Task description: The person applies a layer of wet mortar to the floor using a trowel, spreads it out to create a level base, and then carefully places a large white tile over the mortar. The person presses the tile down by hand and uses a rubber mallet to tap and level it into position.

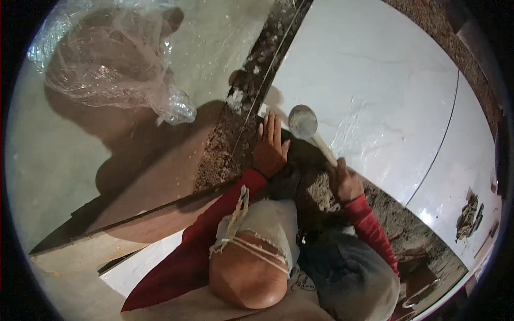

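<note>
My right hand (347,181) is closed round the wooden handle of a mallet (303,122). Its round grey head is beside the near left corner of a large glossy white tile (369,80). Fingers stretched out, my left hand (269,150) reaches toward that corner, left of the mallet head. A small white piece (263,110) shows at its fingertips; whether they touch it I cannot tell. A thin taut string (257,99) runs close along the tile's left edge.
Crumpled clear plastic film (115,64) lies on the pale floor (43,160) at the upper left. Loose dark soil (214,155) borders the string. A long board (96,235) stands at the left. Another white tile (466,150) adjoins on the right, with a dark crumpled scrap (469,216) on it.
</note>
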A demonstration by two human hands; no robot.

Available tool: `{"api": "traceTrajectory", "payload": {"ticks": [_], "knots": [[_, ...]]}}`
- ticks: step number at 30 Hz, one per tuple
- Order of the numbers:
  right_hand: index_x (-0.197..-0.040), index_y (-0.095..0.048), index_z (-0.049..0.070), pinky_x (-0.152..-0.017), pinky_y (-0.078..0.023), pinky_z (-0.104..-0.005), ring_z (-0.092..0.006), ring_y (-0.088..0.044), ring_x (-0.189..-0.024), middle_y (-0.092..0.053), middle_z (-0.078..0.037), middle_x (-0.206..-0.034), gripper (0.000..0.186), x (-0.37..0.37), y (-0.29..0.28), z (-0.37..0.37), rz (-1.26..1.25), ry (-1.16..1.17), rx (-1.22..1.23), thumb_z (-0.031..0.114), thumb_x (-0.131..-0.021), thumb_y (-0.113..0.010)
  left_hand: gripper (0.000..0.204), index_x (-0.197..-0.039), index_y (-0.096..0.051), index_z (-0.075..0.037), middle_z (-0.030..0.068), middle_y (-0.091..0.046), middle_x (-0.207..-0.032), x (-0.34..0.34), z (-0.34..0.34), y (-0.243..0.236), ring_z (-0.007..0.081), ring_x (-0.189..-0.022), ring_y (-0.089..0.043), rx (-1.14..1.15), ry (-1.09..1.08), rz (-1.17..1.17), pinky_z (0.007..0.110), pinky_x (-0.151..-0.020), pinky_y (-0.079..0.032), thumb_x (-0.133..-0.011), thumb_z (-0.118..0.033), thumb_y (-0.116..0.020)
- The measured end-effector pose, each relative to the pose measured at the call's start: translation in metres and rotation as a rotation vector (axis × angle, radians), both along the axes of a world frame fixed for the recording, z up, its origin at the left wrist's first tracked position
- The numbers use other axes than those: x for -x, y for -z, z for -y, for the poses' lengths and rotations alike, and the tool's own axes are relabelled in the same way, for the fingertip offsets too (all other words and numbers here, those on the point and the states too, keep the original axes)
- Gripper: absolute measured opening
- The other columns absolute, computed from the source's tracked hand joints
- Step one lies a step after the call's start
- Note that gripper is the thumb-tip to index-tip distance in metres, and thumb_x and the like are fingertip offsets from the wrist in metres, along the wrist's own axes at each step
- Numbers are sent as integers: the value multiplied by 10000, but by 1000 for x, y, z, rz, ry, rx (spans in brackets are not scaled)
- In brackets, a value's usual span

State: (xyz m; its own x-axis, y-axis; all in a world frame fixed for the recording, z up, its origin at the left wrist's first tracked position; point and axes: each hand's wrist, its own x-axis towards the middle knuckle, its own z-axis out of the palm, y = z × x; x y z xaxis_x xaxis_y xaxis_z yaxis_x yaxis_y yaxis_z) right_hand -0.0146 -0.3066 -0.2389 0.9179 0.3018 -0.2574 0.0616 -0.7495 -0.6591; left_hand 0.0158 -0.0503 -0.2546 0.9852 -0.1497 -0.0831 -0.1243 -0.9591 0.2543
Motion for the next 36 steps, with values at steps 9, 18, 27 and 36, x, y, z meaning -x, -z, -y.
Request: {"api": "traceTrajectory", "payload": {"ticks": [9,18,27,36], "knots": [[-941,-463,62,-441,-415,-500,-427,-571,-525,-577,-206,-595,224,-5,0,-16,112,51,-91,220,-890,-614,721,-1424,-214,101,272,-202,-1489,4,-4,5,385,-1407,-174,18,-33,-4,466,-1133,-201,-907,-286,-535],[-1056,-451,61,-437,-432,-484,-411,-582,-527,-587,-206,-625,288,-5,5,-6,437,-7,-154,207,-876,-621,723,-1419,-239,94,269,-151,-1510,7,-3,4,402,-1406,-164,148,-61,-40,474,-1138,-179,-889,-285,-553],[-981,-490,47,-462,-452,-479,-412,-597,-541,-592,-199,-605,240,5,-10,21,63,66,189,241,-890,-598,757,-1441,-138,97,281,-118,-1511,3,2,-2,398,-1413,-138,9,21,10,488,-1139,-166,-916,-293,-519],[-1040,-446,62,-428,-439,-490,-414,-586,-507,-590,-187,-587,264,1,-9,51,-61,212,85,225,-893,-592,736,-1438,-171,95,288,-154,-1502,-1,7,3,405,-1408,-153,54,42,20,480,-1139,-166,-907,-281,-515]]}}
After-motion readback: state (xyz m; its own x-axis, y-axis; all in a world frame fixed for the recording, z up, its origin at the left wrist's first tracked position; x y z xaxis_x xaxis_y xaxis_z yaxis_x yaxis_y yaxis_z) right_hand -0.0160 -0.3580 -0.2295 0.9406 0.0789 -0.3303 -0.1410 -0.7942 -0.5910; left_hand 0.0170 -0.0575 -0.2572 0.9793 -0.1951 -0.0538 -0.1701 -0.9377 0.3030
